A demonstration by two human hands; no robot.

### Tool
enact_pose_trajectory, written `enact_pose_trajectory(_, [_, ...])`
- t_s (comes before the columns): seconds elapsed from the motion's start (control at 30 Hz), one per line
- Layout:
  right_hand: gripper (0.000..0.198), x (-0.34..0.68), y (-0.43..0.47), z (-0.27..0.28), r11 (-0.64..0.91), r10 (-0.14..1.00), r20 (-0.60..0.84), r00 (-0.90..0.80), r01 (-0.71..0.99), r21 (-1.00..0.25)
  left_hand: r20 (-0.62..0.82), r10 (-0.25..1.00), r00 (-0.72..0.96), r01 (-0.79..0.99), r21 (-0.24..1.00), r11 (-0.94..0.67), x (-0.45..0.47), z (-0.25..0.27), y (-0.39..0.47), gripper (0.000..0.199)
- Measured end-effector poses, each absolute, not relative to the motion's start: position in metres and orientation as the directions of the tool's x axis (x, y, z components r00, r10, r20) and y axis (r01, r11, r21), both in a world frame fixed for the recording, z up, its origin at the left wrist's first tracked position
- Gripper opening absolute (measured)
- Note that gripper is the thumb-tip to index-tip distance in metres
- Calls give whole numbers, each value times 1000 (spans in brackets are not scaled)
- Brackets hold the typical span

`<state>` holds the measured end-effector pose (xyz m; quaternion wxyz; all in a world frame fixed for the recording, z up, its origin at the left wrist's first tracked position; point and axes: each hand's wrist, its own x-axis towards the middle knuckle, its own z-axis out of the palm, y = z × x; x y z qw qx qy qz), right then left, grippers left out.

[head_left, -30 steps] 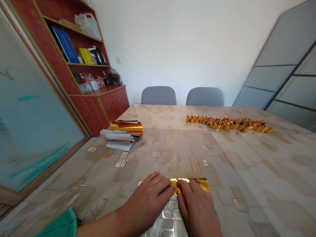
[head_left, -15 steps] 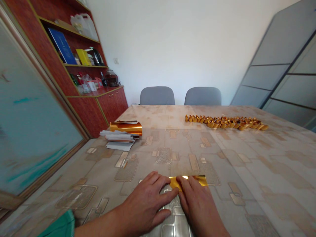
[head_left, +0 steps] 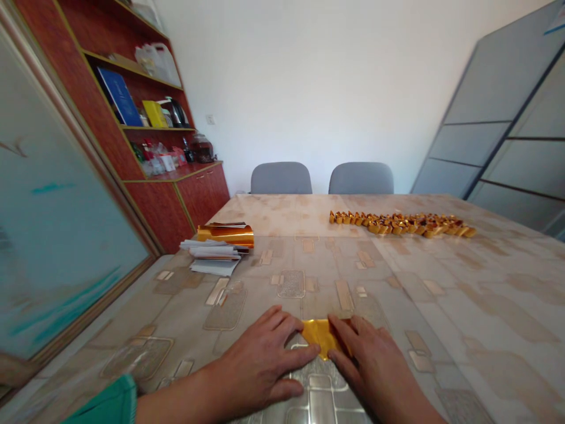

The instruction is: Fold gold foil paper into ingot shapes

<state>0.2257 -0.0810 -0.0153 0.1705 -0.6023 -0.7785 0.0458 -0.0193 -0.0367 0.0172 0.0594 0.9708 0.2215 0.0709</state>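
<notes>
A small sheet of gold foil paper [head_left: 319,337] lies on the table in front of me, with folded edges. My left hand [head_left: 263,360] holds its left side against the tabletop, index fingertip on the lower edge and the other fingers at the upper left corner. Over the right side of the sheet, my right hand [head_left: 375,360] bends its fingers and grips the foil, hiding most of that end. Farther off to the left is a pile of gold and white paper sheets [head_left: 216,252]. Several folded gold paper pieces [head_left: 401,224] stand in rows at the back right.
A patterned covering spreads over the table [head_left: 273,294]. Two grey chairs [head_left: 281,178] stand at its far edge. To the left are a red shelf cabinet [head_left: 159,200] and a glass sliding door [head_left: 62,194]; grey panels [head_left: 477,100] rise on the right.
My right hand has shifted right and turned, and the foil's right side is now folded over under its fingers. My left hand stays nearly in place. The view has tilted up slightly.
</notes>
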Motion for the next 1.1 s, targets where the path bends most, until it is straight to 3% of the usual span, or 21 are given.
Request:
enact_pose_trajectory(0.17, [30, 275, -76, -3, 250, 955, 262, -137, 846, -471, 136, 380, 915, 370, 94, -924, -26, 22, -4, 55])
enact_pose_trajectory(0.3, [33, 284, -73, 16, 404, 912, 294, -285, 743, -534, 147, 331, 932, 322, 79, -943, -28, 26, 19, 58])
enact_pose_trajectory(0.47, [29, 263, -62, 20, 593, 798, 217, -562, 669, -448, 100, 325, 940, 316, 92, -944, -27, 28, 21, 56])
enact_pose_trajectory(0.73, [41, 286, -57, -8, 582, 813, 222, -538, 747, -322, 113, 350, 930, 335, 131, -933, -27, 30, 18, 55])
enact_pose_trajectory(0.9, [39, 270, -66, 3, 586, 810, 203, -550, 744, -321, 108, 358, 927, 343, 132, -930, -21, 31, 30, 45])
enact_pose_trajectory(1.0, [28, 255, -73, 15, 597, 797, 174, -578, 714, -366, 162, 356, 920, 319, 218, -922, -12, 24, 40, 26])
enact_pose_trajectory(1.1, [25, 249, -73, 26, 622, 768, 171, -617, 656, -429, 246, 375, 894, 290, 320, -902, -1, 13, 46, 22])
